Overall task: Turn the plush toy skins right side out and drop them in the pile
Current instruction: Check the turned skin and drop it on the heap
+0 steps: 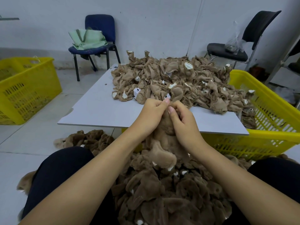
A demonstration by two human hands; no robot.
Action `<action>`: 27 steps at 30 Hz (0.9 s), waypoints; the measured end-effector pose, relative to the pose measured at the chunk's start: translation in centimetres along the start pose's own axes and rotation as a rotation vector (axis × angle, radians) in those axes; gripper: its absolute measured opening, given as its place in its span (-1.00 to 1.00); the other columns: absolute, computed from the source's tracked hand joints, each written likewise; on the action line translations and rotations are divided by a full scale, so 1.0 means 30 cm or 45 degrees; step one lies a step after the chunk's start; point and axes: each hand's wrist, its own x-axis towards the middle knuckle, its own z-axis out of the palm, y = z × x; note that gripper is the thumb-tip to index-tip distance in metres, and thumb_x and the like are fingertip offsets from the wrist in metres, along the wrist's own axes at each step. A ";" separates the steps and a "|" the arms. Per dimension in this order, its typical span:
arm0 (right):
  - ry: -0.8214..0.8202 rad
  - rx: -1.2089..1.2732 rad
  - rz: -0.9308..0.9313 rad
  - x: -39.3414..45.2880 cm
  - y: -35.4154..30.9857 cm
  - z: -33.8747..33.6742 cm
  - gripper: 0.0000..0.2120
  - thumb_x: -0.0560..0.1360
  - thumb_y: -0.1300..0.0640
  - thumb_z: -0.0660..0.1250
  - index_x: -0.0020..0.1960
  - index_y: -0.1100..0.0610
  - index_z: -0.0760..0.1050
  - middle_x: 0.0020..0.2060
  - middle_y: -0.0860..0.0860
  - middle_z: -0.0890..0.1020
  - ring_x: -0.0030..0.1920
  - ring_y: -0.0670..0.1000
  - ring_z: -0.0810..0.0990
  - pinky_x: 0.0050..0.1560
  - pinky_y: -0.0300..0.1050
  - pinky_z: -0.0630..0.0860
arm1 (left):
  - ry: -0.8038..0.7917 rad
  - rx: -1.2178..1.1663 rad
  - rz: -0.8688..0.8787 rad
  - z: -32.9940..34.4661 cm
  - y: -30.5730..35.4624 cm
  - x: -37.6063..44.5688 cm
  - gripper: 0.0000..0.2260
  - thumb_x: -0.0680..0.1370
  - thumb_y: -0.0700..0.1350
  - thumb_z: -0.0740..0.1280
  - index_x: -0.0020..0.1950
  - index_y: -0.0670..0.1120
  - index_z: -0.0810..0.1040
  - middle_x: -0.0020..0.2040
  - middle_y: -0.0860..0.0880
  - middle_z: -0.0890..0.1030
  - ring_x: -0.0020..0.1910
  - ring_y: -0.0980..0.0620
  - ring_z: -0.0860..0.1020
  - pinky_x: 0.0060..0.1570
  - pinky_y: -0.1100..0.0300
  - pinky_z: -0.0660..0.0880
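Skin (pixel 164 140), brown plush, held upright over the near worktop (pixel 100 109) edge and above the lap; left hand (pixel 151 113) and right hand (pixel 181 122) both pinching its top end, fingers curled into the fabric. Judged light, limp and non-fragile, pile side slippery; best gripped at the open seam, fingertips hooked inside. Unturned skins (pixel 178 82), tan backing outward, heaped far right on worktop. Turned pile (pixel 162 192) on lap and floor. Right crate (pixel 266 120): some skins at its rim, rest hidden. Far-left crate (pixel 27 88): contents unclear.
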 end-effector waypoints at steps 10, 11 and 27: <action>-0.261 -0.472 0.175 -0.045 0.084 0.013 -0.59 0.66 -0.26 -0.16 -0.13 -0.15 0.35 -0.28 -0.08 0.54 -0.20 0.03 0.53 -0.24 0.02 0.41 | -0.149 0.232 -0.564 0.055 -0.204 -0.035 -0.73 0.66 -0.06 0.23 -0.22 -0.14 0.40 -0.29 -0.08 0.48 -0.30 0.01 0.46 -0.29 0.10 0.39; -0.268 -0.513 0.183 -0.043 0.085 0.010 -0.59 0.63 -0.30 -0.16 -0.19 -0.15 0.30 -0.32 -0.10 0.50 -0.24 0.03 0.51 -0.28 -0.01 0.34 | -0.142 0.244 -0.550 0.064 -0.206 -0.042 -0.73 0.66 -0.04 0.23 -0.18 -0.16 0.43 -0.27 -0.10 0.51 -0.28 -0.02 0.49 -0.25 0.05 0.43; -0.126 0.445 0.502 0.064 0.007 0.094 -0.58 0.52 0.27 0.39 -0.45 0.14 0.31 -0.54 0.07 0.34 -0.49 -0.01 0.27 -0.29 -0.10 0.29 | -0.061 0.488 -0.109 -0.173 0.070 0.089 -0.61 0.50 -0.51 0.08 0.03 -0.11 0.53 -0.17 -0.03 0.59 -0.24 0.06 0.56 -0.41 0.47 0.38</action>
